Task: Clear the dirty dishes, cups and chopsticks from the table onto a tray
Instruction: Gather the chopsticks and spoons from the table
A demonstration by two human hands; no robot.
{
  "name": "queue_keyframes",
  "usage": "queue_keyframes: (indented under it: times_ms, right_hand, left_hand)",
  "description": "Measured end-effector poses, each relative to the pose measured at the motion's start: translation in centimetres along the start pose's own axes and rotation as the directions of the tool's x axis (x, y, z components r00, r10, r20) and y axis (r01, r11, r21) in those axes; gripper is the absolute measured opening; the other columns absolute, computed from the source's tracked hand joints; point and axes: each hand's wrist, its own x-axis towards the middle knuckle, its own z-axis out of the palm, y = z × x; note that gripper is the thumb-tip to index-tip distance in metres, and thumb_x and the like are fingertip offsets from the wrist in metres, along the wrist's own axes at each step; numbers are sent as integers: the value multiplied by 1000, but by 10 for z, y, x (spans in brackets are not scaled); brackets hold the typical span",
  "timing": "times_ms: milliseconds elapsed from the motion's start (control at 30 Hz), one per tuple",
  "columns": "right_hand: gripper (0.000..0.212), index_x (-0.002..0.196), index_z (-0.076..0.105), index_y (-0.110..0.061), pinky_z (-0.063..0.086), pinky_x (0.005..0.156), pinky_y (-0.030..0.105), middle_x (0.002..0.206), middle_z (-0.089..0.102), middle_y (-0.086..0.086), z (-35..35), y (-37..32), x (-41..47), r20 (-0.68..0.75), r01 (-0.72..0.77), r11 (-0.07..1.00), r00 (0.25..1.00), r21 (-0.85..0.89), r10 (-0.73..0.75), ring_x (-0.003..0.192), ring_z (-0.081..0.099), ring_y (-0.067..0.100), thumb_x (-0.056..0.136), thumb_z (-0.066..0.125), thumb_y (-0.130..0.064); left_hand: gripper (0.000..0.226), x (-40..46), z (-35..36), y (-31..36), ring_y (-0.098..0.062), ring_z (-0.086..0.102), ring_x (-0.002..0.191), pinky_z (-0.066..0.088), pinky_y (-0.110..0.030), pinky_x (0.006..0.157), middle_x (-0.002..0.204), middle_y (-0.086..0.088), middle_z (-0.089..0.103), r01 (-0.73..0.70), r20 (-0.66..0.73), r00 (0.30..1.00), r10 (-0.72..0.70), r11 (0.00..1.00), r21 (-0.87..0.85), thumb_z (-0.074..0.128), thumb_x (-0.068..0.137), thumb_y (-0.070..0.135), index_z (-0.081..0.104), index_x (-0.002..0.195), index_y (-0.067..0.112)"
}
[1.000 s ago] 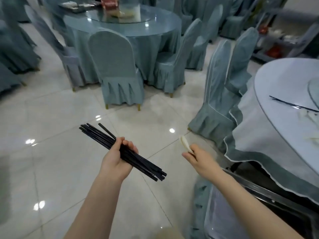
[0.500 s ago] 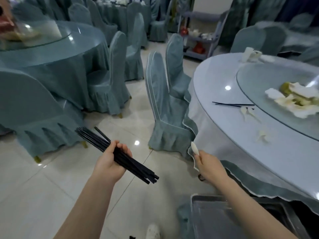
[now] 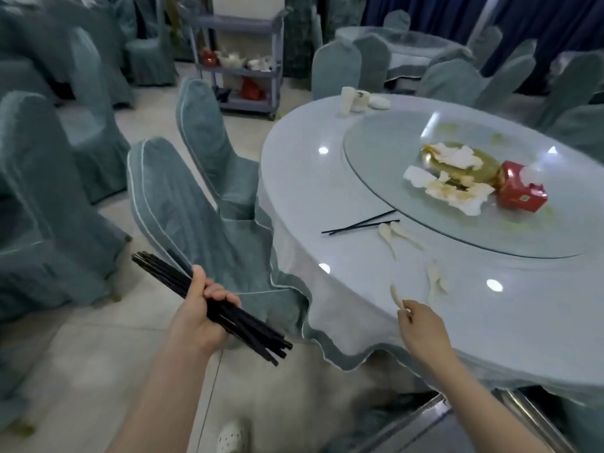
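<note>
Over the floor, just off the near-left edge of the round table (image 3: 327, 197), the left hand (image 3: 196, 317) grips a bundle of black chopsticks (image 3: 212, 304). Its fingers (image 3: 217, 294) curl over the top of the bundle near its middle, the thumb on the far side, so that the sticks run out past the hand both ways: up-left toward a covered chair (image 3: 183, 210) and down-right toward the tablecloth's hanging hem. The right hand (image 3: 421, 328) is over the table's near edge and pinches the handle of a white spoon (image 3: 396, 297) between thumb and fingertips, the spoon standing up and away from the hand.

On the table, a loose pair of chopsticks (image 3: 361, 225) lies crossed against the near-left rim of the glass turntable (image 3: 376, 165), with two more white spoons (image 3: 394, 235) just beside its right end, and smaller white pieces nearer the edge. On the turntable sit a plate of scraps with crumpled napkins (image 3: 457, 178) and a red box (image 3: 519, 191). White cups (image 3: 354, 98) stand at the far edge. A metal tray (image 3: 421, 423) shows at the lower right.
</note>
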Motion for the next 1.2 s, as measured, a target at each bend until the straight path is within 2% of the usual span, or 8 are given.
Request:
queue_keyframes:
  times_ms: [133, 333, 500, 700, 833, 1000, 1100, 1200]
  right_hand:
    - [37, 65, 44, -12, 30, 48, 29, 63, 51, 7, 0, 13, 30, -74, -198, 980, 977, 13, 199, 57, 48, 20, 101, 35, -16]
    - [29, 82, 55, -2, 33, 54, 31, 80, 58, 19, -2, 40, 58, -135, -421, 904, 894, 73, 427, 66, 51, 29, 99, 33, -11]
    - [20, 98, 60, -3, 35, 61, 31, 87, 61, 13, 5, 63, 102, -115, -497, 861, 854, 108, 507, 70, 48, 25, 97, 42, -10]
    - [9, 91, 48, -10, 31, 50, 30, 82, 58, 9, 7, 78, 157, -72, -579, 801, 802, 152, 594, 65, 50, 22, 96, 41, -13]
    - [5, 92, 46, -10, 30, 49, 28, 85, 57, 6, 9, 82, 176, -27, -635, 762, 766, 127, 643, 65, 49, 18, 94, 43, -14]
    - [23, 93, 47, -12, 36, 57, 32, 86, 55, 5, 17, 82, 182, -55, -650, 746, 748, 146, 662, 73, 54, 24, 94, 52, -34]
    - [19, 90, 46, -13, 33, 54, 31, 85, 54, 2, 16, 79, 183, -52, -658, 732, 737, 178, 674, 71, 50, 20, 94, 53, -30]
    - [17, 92, 50, -11, 33, 55, 30, 87, 53, 1, 18, 77, 182, -44, -664, 727, 732, 178, 680, 72, 48, 16, 96, 52, -28]
  left_hand:
    - [47, 70, 42, -1, -1, 39, 33, 39, -14, 46, 38, 11, 34, 165, 18, 985, -169, 977, 134, 61, 88, 37, 36, 51, 23]
    - [42, 151, 100, -25, -4, 42, 35, 42, -16, 52, 39, 11, 35, 260, -6, 964, -266, 940, 222, 53, 95, 32, 34, 58, 21]
    - [40, 208, 142, -63, -6, 43, 35, 46, -16, 49, 41, 9, 39, 313, -39, 949, -314, 909, 277, 53, 95, 36, 40, 62, 20]
    - [38, 260, 183, -102, -6, 44, 36, 47, -16, 49, 43, 9, 40, 330, -58, 942, -330, 882, 337, 57, 92, 42, 43, 64, 19]
    - [36, 285, 194, -118, -5, 42, 37, 45, -20, 46, 45, 10, 39, 311, -91, 948, -306, 823, 476, 62, 87, 45, 47, 66, 19]
    - [32, 317, 216, -132, -7, 38, 37, 38, -20, 40, 45, 9, 41, 124, -11, 983, -185, 613, 781, 66, 88, 40, 50, 69, 19]
    - [28, 331, 229, -147, -7, 39, 37, 38, -20, 38, 46, 7, 44, 10, 67, 983, -170, 417, 909, 71, 85, 33, 52, 73, 17]
    - [28, 342, 232, -166, -11, 39, 39, 37, -24, 44, 51, 2, 46, -143, 174, 962, -209, 156, 977, 74, 81, 31, 53, 74, 15]
